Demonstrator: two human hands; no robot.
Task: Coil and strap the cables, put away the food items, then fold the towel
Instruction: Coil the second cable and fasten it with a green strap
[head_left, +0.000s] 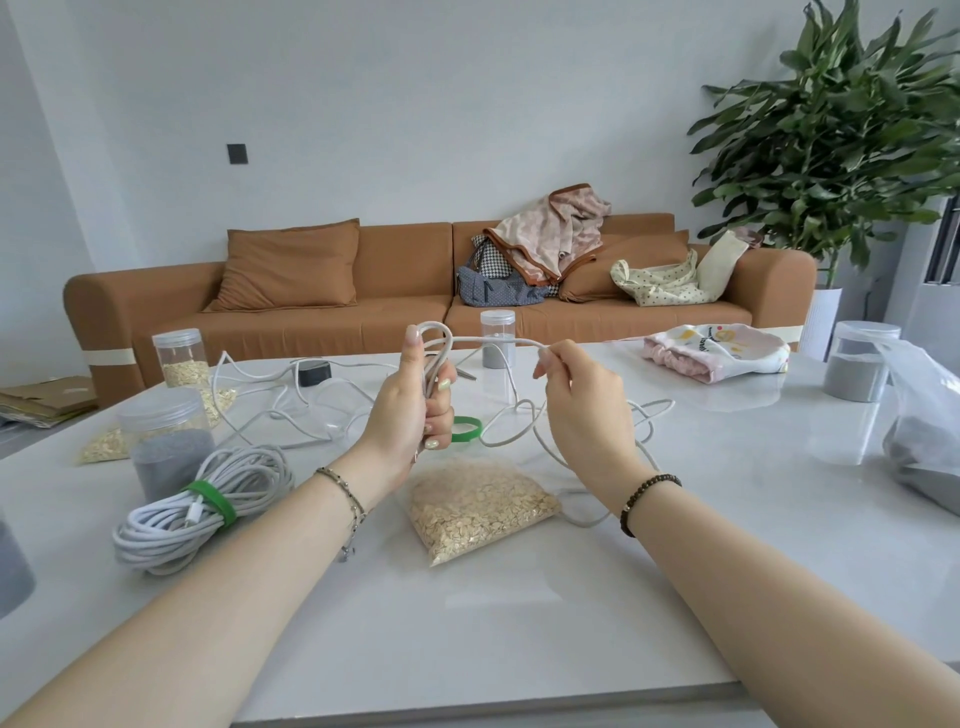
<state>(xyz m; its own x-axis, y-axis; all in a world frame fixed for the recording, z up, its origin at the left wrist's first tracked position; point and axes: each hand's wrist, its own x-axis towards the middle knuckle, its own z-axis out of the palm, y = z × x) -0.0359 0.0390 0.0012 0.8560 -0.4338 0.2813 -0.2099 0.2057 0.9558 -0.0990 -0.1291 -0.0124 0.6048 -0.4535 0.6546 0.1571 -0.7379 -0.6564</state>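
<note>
Left hand (415, 410) grips looped white cable (434, 343) (right hand (576, 395) pinches its strand) above the table (519, 623) middle.

Home living room: sofa (415, 291), potted plant (841, 135), table (519, 597).

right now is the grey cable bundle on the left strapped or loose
Strapped: a green strap is wrapped round the coiled cable bundle.

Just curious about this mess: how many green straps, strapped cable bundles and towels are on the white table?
Green straps: 2
Strapped cable bundles: 1
Towels: 1
Total: 4
</note>
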